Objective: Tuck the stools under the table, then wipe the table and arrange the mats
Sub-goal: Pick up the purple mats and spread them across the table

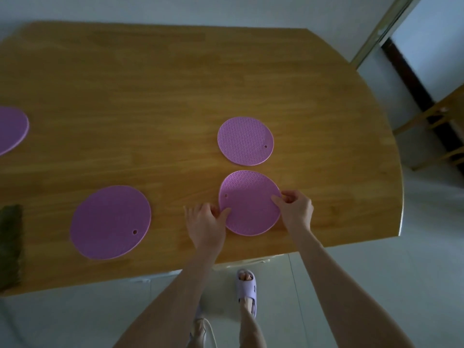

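Several round purple mats lie on the wooden table (150,84). The near right mat (248,204) is pinched at its right edge by my right hand (295,209), while my left hand (206,222) touches its left edge with thumb and fingertips. Just beyond it lies a second mat (245,141) flat on the table. A larger mat (110,222) sits to the left near the front edge. Another mat (11,129) is cut off by the left border.
A dark green cloth (10,247) lies at the table's front left corner. A wooden stool or chair (437,124) stands off the table's right end beside a dark doorway strip. My slippered feet (246,287) stand on the pale floor by the front edge.
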